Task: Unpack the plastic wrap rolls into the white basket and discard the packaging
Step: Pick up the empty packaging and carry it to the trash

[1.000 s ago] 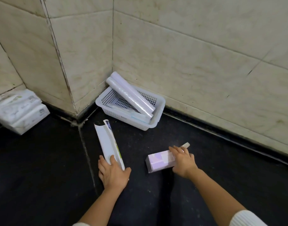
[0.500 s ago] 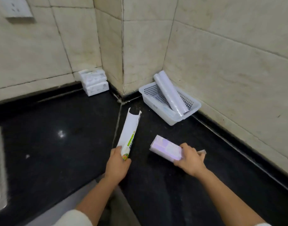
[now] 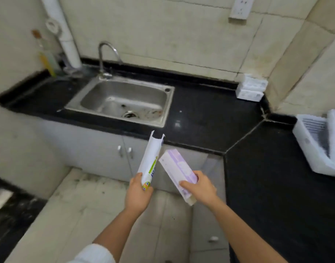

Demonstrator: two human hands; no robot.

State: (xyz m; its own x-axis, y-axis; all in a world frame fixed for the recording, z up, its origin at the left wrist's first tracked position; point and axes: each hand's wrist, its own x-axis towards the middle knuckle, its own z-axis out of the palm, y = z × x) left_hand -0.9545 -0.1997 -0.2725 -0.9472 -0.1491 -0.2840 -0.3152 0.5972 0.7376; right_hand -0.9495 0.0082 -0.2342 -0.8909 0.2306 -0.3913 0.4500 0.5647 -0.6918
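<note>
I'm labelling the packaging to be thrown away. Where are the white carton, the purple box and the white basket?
white carton (image 3: 150, 160): head view, middle of its white face.
purple box (image 3: 179, 170): head view, its top face.
white basket (image 3: 307, 147): head view, its near wall.

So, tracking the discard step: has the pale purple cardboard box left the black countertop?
Yes. The pale purple cardboard box is lifted off the black countertop, held over the floor.

Both bare forearms reaching forward, left hand (image 3: 137, 194) and right hand (image 3: 200, 188) each clenched around packaging, side by side below the sink (image 3: 121, 99).
</note>
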